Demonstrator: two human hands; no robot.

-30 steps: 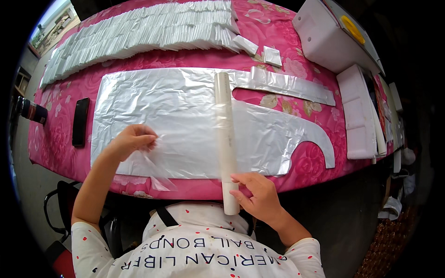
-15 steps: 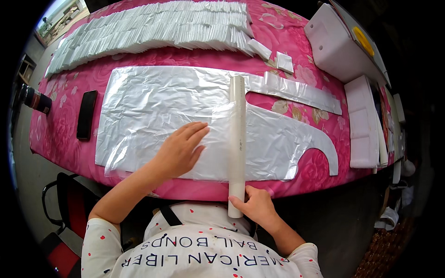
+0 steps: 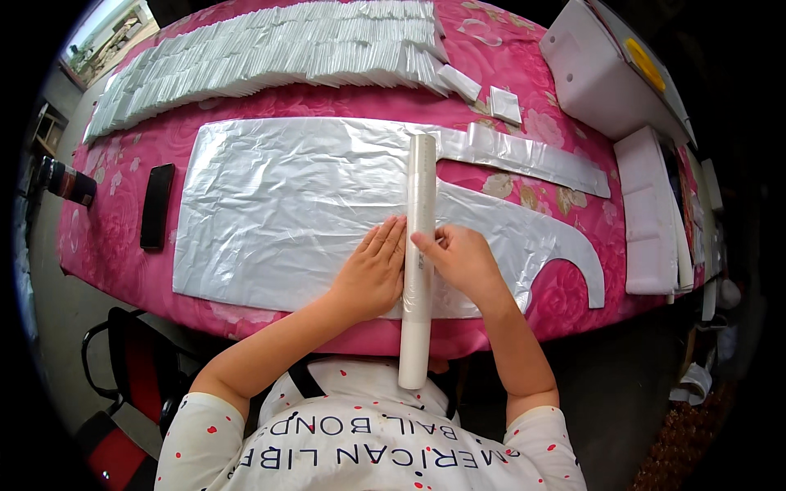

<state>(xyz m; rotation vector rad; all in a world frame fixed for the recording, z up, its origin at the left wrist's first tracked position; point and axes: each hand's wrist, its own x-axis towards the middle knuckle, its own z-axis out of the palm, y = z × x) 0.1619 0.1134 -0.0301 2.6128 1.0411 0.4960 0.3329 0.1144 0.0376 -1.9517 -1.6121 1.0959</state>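
A translucent pale sheet of thin plastic (image 3: pixel 270 204) lies flat and wrinkled on the table, with a long strip at its upper right and a curved hook-shaped strip at its lower right. Across it rests a long whitish tube (image 3: pixel 418 327), its near end hanging past the table edge by my body. My left hand (image 3: pixel 375 266) is stretched flat over the sheet, fingertips along the tube's left side. My right hand (image 3: pixel 458 255) is closed at the tube's right side, thumb on top and fingers curled, partly hidden.
Rows of folded white plastic packets (image 3: pixel 270 53) fill the far side, with a loose packet (image 3: pixel 504 105) nearby. A black phone (image 3: pixel 156 206) and a dark jar (image 3: pixel 67 181) are at left. White foam boxes (image 3: pixel 585 74) stand at right. A chair (image 3: pixel 135 360) is lower left.
My right hand has moved up from the tube's near end to its middle. My left hand has shifted right and nearer, to the tube. The loose film at the sheet's lower left corner is gone.
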